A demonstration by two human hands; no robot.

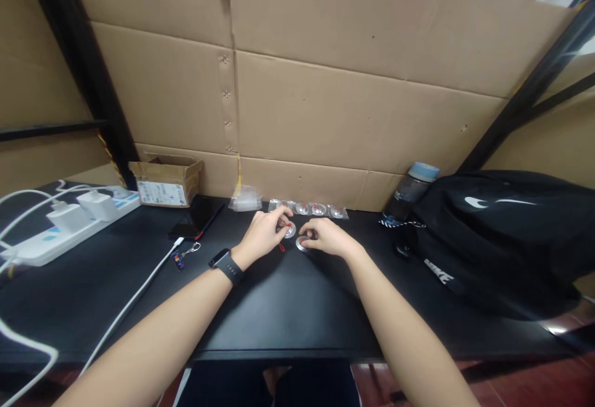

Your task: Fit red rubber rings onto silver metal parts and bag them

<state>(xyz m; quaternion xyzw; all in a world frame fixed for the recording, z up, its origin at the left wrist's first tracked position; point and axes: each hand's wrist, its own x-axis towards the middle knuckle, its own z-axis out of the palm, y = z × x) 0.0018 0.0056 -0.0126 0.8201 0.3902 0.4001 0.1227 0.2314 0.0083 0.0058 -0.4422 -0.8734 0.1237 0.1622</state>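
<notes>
My left hand, with a dark watch on its wrist, has thumb and index finger curled at a small round silver disc with red on it. A red loop hangs just below those fingers. Close on the right, my right hand has its fingers bent onto a second silver disc near the black table. Behind both hands, several round silver pieces in clear wrappers lie in a row along the cardboard wall.
On the left are a white power strip with cables, an open cardboard box, a dark phone and a keychain. A clear bag lies behind. A bottle and black bag occupy the right.
</notes>
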